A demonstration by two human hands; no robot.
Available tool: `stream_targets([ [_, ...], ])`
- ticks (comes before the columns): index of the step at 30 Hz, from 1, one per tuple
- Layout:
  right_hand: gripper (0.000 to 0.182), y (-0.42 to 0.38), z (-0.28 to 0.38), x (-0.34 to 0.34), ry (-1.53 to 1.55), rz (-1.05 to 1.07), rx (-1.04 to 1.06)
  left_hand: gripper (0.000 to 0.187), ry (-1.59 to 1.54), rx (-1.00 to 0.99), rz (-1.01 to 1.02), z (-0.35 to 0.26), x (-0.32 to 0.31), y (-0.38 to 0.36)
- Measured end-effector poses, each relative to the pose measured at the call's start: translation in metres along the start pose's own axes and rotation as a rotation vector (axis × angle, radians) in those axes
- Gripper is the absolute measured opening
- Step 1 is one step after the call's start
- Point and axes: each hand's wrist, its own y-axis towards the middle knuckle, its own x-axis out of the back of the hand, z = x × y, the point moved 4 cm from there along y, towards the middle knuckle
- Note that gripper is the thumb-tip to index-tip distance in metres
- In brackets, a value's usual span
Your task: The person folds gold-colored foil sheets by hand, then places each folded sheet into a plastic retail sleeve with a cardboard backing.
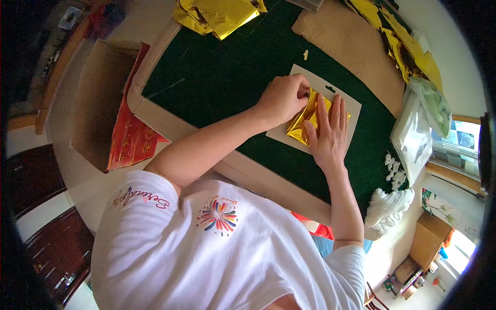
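A folded gold foil sheet (302,124) lies on a white card (351,106) on the green felt table top (222,72). My left hand (281,98) is curled at the sheet's upper left edge, its fingertips pinching the foil. Flat on the foil's right side lies my right hand (328,132), fingers stretched out and pressing down. Both hands hide much of the sheet.
More gold foil sheets lie at the table's far edge (219,15) and far right (403,46), beside a brown mat (351,46). A clear plastic bag (413,137) and white string (387,206) sit at the right. A cardboard box with red papers (132,134) stands at the left.
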Motion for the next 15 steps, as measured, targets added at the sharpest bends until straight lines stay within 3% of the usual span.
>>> stream_targets([
  [11, 0.061, -0.0002, -0.0006, -0.0012, 0.003, 0.001, -0.004, 0.012, 0.086, 0.035, 0.032, -0.0014, -0.0025, -0.0036],
  [15, 0.062, -0.0004, -0.001, -0.0004, 0.012, 0.001, 0.001, 0.009, 0.289, -0.156, 0.021, -0.0085, -0.0019, -0.0098],
])
